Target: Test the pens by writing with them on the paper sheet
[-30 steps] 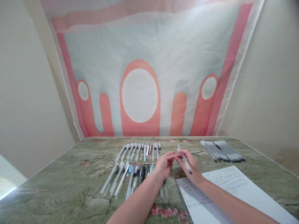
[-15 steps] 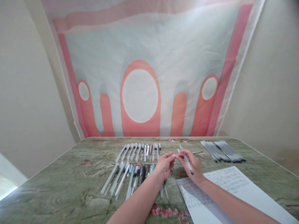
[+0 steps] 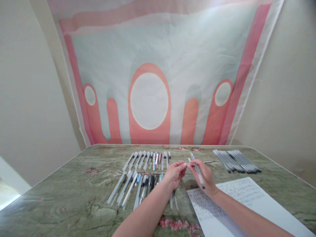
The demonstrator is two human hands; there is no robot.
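Observation:
My right hand [image 3: 204, 176] is closed around a clear pen [image 3: 197, 169] with a dark end, which slants across its fingers. A short pale tip [image 3: 189, 160] shows just beyond those fingers; whether it belongs to another piece I cannot tell. My left hand [image 3: 175, 174] is closed in a pinch, its thumb and index fingertips meeting the right hand's fingertips. Whatever lies in that pinch is too small or too hidden to name. Just left of my left hand, several pens and caps [image 3: 138, 187] lie in a slanted row, partly covered by my forearm.
A second row of pens [image 3: 147, 160] lies farther back. At the back right is a bundle of clear, dark-ended pens [image 3: 235, 161]. Handwritten paper [image 3: 256, 204] lies under my right forearm on the wood-patterned table [image 3: 81, 200]. A printed cloth [image 3: 149, 98] hangs behind the table.

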